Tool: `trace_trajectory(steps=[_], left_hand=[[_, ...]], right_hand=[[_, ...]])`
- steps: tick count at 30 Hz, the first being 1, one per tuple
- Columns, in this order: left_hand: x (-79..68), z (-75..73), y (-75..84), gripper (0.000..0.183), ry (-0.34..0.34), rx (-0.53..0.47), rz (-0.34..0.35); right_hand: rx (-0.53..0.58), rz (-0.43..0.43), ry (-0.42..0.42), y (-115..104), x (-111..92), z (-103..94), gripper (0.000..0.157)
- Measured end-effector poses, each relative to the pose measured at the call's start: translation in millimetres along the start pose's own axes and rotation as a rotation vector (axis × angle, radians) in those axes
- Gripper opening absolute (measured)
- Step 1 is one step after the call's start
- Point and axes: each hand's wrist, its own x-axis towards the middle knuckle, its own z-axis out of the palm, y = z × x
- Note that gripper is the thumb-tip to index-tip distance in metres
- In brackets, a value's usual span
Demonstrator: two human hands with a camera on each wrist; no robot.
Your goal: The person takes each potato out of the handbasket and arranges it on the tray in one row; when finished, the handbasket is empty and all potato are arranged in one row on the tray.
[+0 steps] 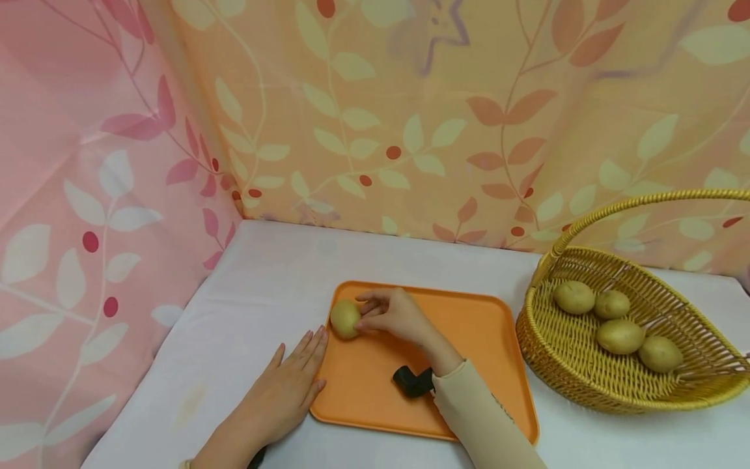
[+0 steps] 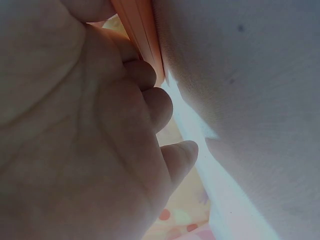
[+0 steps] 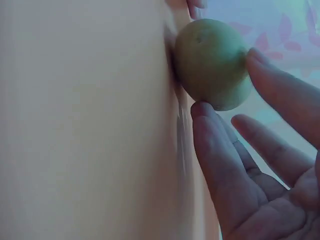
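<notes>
Head view from the near side, above, facing forward and down on a white table (image 1: 281,277) and orange tray (image 1: 363,394). Left wrist view, sideways, very close to the left hand (image 1: 287,391); it shares the tray's left rim with the head view. Right wrist view, also sideways, low over the tray, facing left, close to a potato (image 3: 212,65) the head view also shows.

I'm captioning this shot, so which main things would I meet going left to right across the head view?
Left hand, lone potato, right hand, wicker basket holding four potatoes.
</notes>
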Motion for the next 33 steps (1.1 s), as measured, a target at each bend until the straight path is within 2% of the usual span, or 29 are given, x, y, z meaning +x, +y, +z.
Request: trace_trajectory(steps=[5, 8, 10, 15, 17, 24, 33], left_hand=[[1.1, 0.3, -0.1, 0.061, -0.002, 0.003, 0.002], [1.4, 0.4, 0.1, 0.062, -0.003, 0.005, 0.001], [1.2, 0.3, 0.1, 0.062, -0.004, 0.004, -0.002], [0.5, -0.1, 0.0, 0.061, -0.004, -0.005, -0.007], [0.5, 0.1, -0.3, 0.061, -0.006, -0.007, -0.008], [0.8, 1.2, -1.5, 0.061, -0.020, 0.007, -0.013], [0.0, 1.0, -1.2, 0.061, -0.011, 0.009, -0.005]], right_hand=[[-0.015, -0.019, 0.017, 1, 0, 0.7, 0.035], [-0.039, 0.003, 0.043, 3, 0, 1.0, 0.029], [-0.010, 0.039, 0.040, 3, 0, 1.8, 0.026], [0.199, 0.155, -0.005, 5, 0, 7.3, 0.021], [0.243, 0.187, -0.012, 4, 0, 10.0, 0.020], [0.290, 0.215, -0.002, 2, -2, 15.3, 0.017], [0.295, 0.224, -0.020, 1, -3, 16.4, 0.016]])
